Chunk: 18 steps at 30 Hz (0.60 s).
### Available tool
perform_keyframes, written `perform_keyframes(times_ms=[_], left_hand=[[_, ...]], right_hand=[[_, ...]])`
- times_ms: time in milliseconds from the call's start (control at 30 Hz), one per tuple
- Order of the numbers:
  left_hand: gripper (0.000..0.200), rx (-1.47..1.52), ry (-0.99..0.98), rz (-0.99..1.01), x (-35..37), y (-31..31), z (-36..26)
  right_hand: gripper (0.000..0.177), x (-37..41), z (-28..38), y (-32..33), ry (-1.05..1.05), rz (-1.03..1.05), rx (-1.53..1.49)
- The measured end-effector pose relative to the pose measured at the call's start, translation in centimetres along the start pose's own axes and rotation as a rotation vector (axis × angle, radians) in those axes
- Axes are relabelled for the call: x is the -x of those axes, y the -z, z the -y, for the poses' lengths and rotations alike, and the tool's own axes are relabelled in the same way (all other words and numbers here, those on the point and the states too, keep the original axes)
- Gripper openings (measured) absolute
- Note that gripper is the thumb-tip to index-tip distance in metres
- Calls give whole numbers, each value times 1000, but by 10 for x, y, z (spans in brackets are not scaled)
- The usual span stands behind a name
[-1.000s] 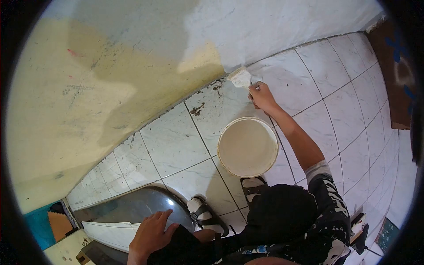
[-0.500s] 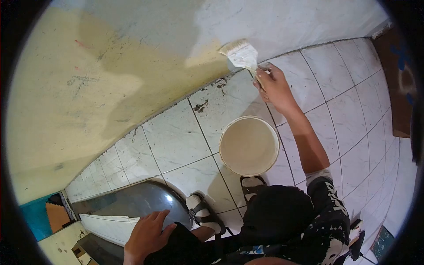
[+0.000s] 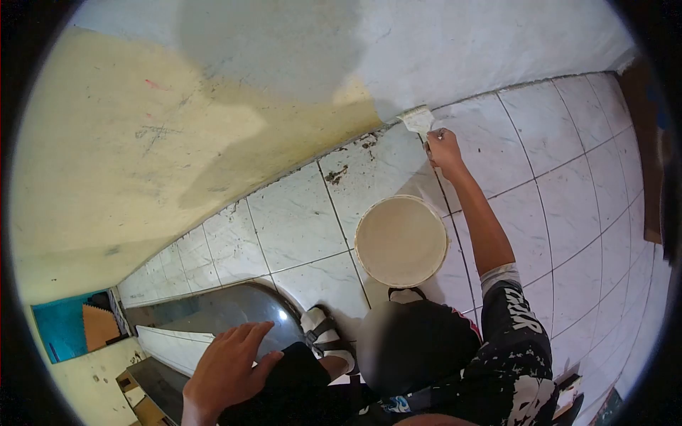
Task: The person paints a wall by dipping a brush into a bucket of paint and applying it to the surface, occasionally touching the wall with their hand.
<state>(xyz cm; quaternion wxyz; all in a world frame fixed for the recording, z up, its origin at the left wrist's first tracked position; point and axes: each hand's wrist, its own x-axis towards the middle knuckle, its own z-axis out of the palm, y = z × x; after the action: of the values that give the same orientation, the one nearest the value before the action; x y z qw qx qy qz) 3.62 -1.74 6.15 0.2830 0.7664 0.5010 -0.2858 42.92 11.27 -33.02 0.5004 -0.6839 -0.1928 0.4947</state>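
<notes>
My right hand (image 3: 444,150) is wrapped around the handle of a wide, flat paintbrush (image 3: 417,121). Its bristles, coated in white, touch the bottom of the wall by the floor joint. White paint (image 3: 462,50) covers the upper and right part of the wall, and the lower left part is yellow (image 3: 142,142). Between my feet and the wall stands a round bucket (image 3: 357,245) with pale liquid (image 3: 401,241) inside. Over my left knee rests my left hand (image 3: 231,369), its fingers stretched out and holding nothing.
A dark glossy panel with a rounded end (image 3: 263,312) lies on the tiled floor (image 3: 298,234) at the left, beside my sandalled foot (image 3: 323,330). Brown debris (image 3: 336,175) is scattered near the wall. A brown board (image 3: 639,156) stands at the far right.
My right hand has brought the paintbrush down and slightly right, from higher on the wall to its base. The yellow corner there looks smaller. My left hand stays at the knee.
</notes>
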Motion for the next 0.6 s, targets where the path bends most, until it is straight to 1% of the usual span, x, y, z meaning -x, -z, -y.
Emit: perform_keyframes(times_ms=[33,100,133,200,233,300,433,500,533,600], left_hand=[[48,3,7,-5,-1,3,1],[48,-28,83,97,-5,8,3],[48,-19,88,95,-9,12,2],[47,-64,95,177,-17,20,0],[47,-56,94,175,-19,20,-1],[47,-86,19,123,-23,21,-3],[47,-20,6,129,-13,24,-2],[48,-25,-25,64,0,19,5],[48,-19,-26,71,7,18,7],[49,-2,27,99,24,11,11]], right_hand=[[22,3,10,-1,3,9,1],[20,17,28,-1,53,2,-15],[20,25,41,0,55,11,-9],[19,50,70,7,157,102,-64],[19,62,83,9,159,105,-56],[18,87,105,12,268,122,-61],[22,124,129,25,293,121,-133],[20,140,134,26,274,98,-71],[20,147,135,27,267,98,-64],[19,157,132,32,339,137,161]])
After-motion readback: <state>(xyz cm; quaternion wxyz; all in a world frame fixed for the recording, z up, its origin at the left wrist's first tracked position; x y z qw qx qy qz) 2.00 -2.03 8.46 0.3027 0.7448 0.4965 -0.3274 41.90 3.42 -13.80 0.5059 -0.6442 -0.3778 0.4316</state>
